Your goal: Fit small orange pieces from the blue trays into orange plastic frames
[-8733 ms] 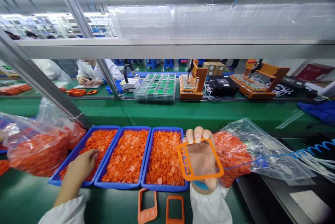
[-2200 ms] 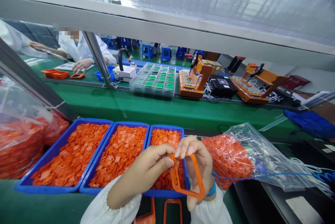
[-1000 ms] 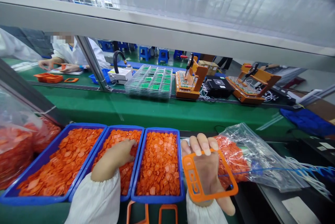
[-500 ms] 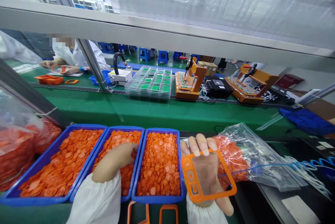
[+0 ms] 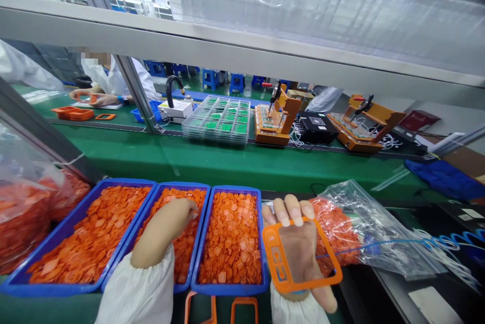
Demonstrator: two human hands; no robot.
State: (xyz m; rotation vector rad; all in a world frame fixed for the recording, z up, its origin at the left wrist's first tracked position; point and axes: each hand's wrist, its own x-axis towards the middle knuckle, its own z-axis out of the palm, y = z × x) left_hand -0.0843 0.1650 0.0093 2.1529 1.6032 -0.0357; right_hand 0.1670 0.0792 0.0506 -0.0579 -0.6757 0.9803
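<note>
My right hand holds up an orange plastic frame with a large window and small cutouts along one side. The fingers curl over its top edge; the palm shows through the window. My left hand is over the middle blue tray, among small orange plastic pieces. Its fingers are curled down, and their tips are mostly hidden. Another blue tray of small orange pieces stands between my hands. Two orange frames lie at the front edge of the trays, partly cut off.
A third blue tray of orange pieces stands left, beside bagged orange parts. A clear bag lies right. Beyond are clear trays of green boards, orange fixtures and a co-worker. A metal beam crosses above.
My left hand has lifted slightly and shifted a little left within the middle tray. My right hand and the frame stay almost still. A white sleeve has appeared behind the fixtures.
</note>
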